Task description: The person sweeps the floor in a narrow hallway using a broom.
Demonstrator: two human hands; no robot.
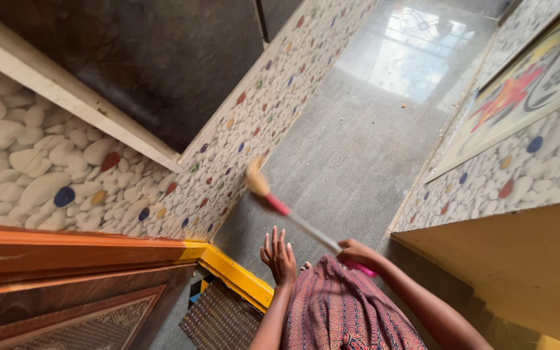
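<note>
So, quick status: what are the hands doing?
Right hand grips broom, head raised by pebble wall. Left hand open, empty. Grey floor ahead.

My right grip (356, 251) holds the broom (273, 199), which reaches far-left toward the pebble wall (254, 123). My left grip (279, 257) hangs left of it. Doormat (218, 321) near-left; floor (358, 142) runs far between the walls.

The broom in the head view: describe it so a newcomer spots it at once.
Find the grey floor of the corridor between the pebble-patterned walls. Above it, the right hand holds a broom. Its pale bristle head, red collar and silvery shaft set it apart.
</note>
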